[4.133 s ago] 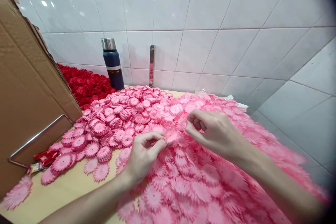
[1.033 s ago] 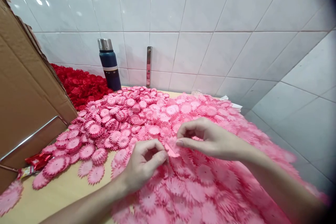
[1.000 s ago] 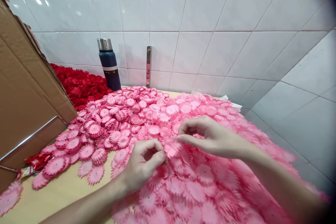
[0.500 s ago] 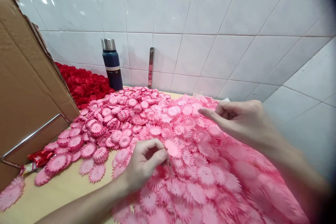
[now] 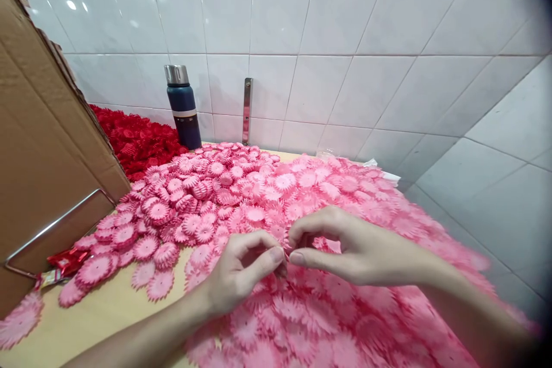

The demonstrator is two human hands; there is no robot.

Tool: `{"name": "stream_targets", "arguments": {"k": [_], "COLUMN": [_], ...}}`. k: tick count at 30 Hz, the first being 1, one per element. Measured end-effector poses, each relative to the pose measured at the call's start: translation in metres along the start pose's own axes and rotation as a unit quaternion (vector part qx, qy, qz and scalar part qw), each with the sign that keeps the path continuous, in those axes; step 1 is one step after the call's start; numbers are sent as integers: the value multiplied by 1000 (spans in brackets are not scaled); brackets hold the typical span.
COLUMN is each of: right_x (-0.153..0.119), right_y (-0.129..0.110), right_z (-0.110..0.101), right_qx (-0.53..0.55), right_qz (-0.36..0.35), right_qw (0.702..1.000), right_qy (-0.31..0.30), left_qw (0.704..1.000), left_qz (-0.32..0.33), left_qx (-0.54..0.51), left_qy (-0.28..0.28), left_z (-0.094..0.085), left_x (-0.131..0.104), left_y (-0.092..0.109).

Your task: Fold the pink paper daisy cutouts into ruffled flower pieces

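- Left hand [image 5: 237, 269]: thumb and forefinger nearly together, tips aimed rightward; I cannot tell whether this grip is clamped on something thin.
- Right hand [image 5: 366, 248]: fingers curled toward the thumb, tips aimed leftward; I cannot tell whether this grip holds anything either.
- The two sets of fingertips almost meet, face to face, just above loose pink discs [image 5: 246, 326], frilled at the edge.
- These discs lie beneath both hands and spread toward the right, nearer the right hand; being round, they have no long axis.
- Left of the hands, nearer the left hand, is a heap of darker-edged discs [image 5: 158, 211], lying on a yellowish bench [image 5: 129, 328].
- Beyond that heap, a blue bottle [image 5: 184, 118] stands upright beside a red pile [image 5: 142, 144].
- At far left, cardboard [image 5: 47, 109]; at the back, a tiled wall [image 5: 328, 17].
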State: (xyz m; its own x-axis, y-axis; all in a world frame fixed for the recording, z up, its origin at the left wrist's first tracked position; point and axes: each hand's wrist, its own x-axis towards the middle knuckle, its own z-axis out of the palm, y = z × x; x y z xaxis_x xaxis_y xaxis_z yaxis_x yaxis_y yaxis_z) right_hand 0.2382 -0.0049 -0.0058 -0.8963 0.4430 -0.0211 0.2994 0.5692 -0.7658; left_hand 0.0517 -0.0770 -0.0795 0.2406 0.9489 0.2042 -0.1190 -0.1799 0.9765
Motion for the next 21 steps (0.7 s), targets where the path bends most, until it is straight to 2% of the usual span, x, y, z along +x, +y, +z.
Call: {"name": "stream_targets", "arguments": {"k": [11,21], "right_x": [0,1], "right_y": [2,2], "right_z": [2,3], "right_qx": [36,43], "right_qz": [16,23], "right_qw": [999,998], "right_qy": [-32,-34], "left_qw": [999,999], "left_qz": [-34,-22], "left_qx": [-19,2], "left_qy": [-22,-34], "left_z": [0,0], "left_x": [0,0], "left_y": [-5,-5]}}
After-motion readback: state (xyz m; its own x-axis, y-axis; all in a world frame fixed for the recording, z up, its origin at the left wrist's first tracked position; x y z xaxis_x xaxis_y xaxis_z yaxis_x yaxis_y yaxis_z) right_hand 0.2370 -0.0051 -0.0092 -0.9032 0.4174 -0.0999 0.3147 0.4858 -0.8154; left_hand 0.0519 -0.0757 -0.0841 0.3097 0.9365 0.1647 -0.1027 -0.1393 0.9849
